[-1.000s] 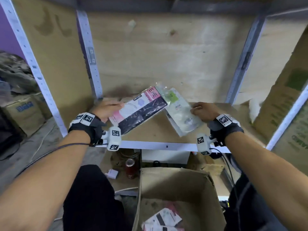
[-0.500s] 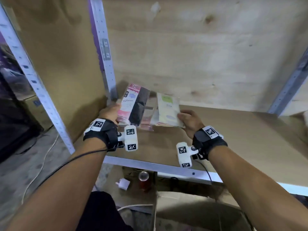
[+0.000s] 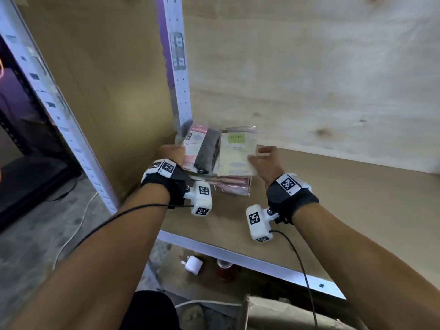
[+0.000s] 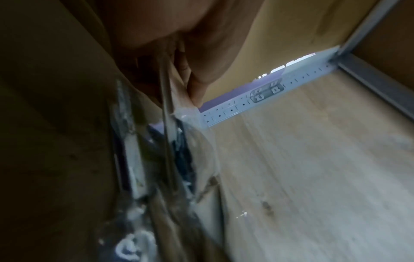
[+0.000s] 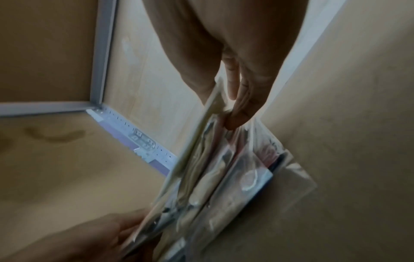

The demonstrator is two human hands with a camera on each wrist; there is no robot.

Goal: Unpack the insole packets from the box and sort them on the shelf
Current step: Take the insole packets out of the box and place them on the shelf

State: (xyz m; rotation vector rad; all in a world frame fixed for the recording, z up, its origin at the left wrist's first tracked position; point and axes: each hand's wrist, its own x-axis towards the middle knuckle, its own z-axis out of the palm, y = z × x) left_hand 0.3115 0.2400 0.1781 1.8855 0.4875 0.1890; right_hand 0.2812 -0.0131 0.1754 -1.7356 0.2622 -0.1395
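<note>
Packet labels (image 3: 237,137) are blurring beyond reading; the left hand (image 3: 172,152) is hiding the pink packet's (image 3: 195,148) near-left corner.

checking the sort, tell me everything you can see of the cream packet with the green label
The cream packet is a flat, clear-plastic sleeve with a pale cream card, a green label near its top and faint ovals lower down. It tilts up on a stack of pinkish packets in the shelf's back-left corner, beside the pink-and-black packet. The right hand pinches its right edge.

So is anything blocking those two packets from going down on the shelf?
Only packets already lying there: the pink and black packet and the cream packet are held over a low pile in the shelf corner.
</note>
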